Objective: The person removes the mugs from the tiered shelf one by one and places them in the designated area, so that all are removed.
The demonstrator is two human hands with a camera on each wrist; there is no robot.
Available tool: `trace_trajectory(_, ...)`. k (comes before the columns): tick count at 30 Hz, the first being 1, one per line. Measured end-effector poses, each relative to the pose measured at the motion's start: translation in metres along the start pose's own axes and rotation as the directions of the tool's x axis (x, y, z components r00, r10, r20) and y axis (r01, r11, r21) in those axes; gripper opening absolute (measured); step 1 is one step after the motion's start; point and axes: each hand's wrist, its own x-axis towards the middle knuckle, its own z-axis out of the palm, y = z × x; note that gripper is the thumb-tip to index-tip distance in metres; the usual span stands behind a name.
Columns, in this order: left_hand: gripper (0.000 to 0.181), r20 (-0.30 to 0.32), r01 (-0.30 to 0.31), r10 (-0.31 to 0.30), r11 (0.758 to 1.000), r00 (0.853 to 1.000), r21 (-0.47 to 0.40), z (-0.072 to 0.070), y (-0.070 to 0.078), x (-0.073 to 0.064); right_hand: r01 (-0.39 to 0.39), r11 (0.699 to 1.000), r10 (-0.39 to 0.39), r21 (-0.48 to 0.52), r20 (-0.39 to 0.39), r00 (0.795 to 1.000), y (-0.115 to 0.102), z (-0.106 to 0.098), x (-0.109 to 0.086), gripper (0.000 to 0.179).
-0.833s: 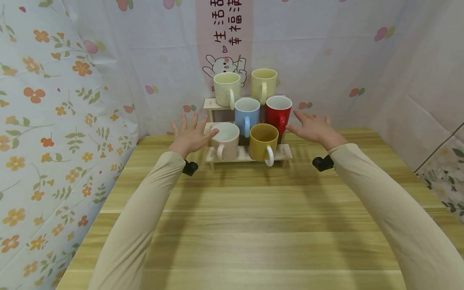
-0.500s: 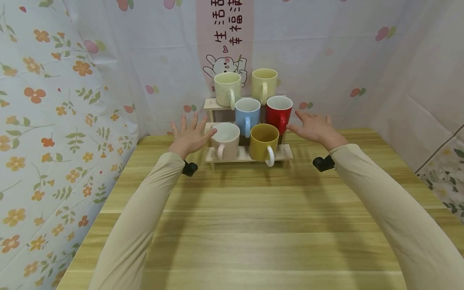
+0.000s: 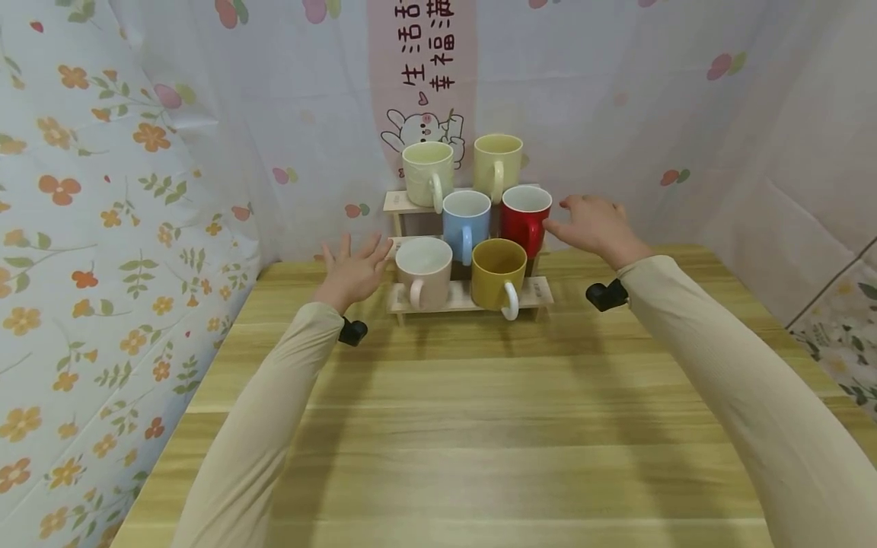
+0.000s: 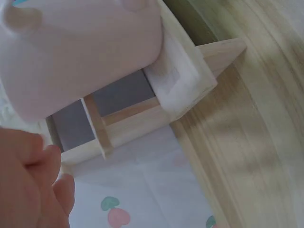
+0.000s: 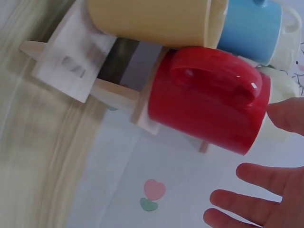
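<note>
Operator: State the position of each mug relative to the hands.
Technician: The red mug (image 3: 517, 227) stands upright at the right end of the middle tier of the wooden rack (image 3: 538, 291). The right hand (image 3: 592, 226) is just beside it, thumb nearest the rim. The pink mug (image 3: 433, 285) stands upright near the left end of the bottom tier; the left hand (image 3: 352, 278) is to its left.
Operator: Specify edges and clearances.
Technician: The blue mug (image 3: 454, 230) is immediately left of the red mug. The mustard mug (image 3: 489, 285) is lower and forward; its white handle overlaps the front edge of the bottom tier in the head view. On the top tier are the pale green mug (image 3: 422, 183) and the yellow mug (image 3: 486, 164). A printed cloth (image 3: 617, 99) hangs behind the rack. The tabletop (image 3: 438, 426) extends forward from the rack, between both sleeves.
Operator: Report the grip.
Technician: Right hand: fingers separated, thumb set wide of them, nothing held. Contact between thumb and red rim cannot be determined. Left hand: fingers spread in the head view, nothing held; a gap separates it from the pink mug.
</note>
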Motion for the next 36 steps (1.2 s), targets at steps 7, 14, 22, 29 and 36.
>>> trace_trajectory(7, 0.060, 0.021, -0.029, 0.029, 1.000, 0.999, 0.003, 0.014, 0.000, 0.007, -0.016, 1.000, 0.016, 0.010, -0.009, 1.000, -0.008, -0.008, 0.008, 0.063)
trace_trajectory(14, 0.060, 0.024, -0.034, 0.034, 0.999, 0.999, -0.013, 0.023, 0.003, 0.008, -0.011, 1.000, 0.011, 0.000, -0.014, 1.000, -0.014, -0.016, 0.013, 0.058)
trace_trajectory(22, 0.060, 0.012, -0.018, 0.019, 0.998, 1.000, -0.059, 0.027, 0.004, 0.006, 0.009, 1.000, -0.008, 0.005, -0.001, 1.000, -0.020, -0.019, 0.021, 0.053)
trace_trajectory(29, 0.059, -0.004, -0.016, 0.015, 0.997, 1.000, -0.076, 0.027, 0.004, 0.004, -0.003, 1.000, 0.002, 0.014, 0.020, 1.000, -0.029, -0.021, 0.030, 0.049)
trace_trajectory(36, 0.060, -0.018, -0.011, 0.010, 0.998, 1.000, -0.066, 0.027, 0.007, 0.004, -0.055, 0.998, 0.054, -0.017, -0.008, 0.998, -0.036, -0.026, 0.034, 0.052)
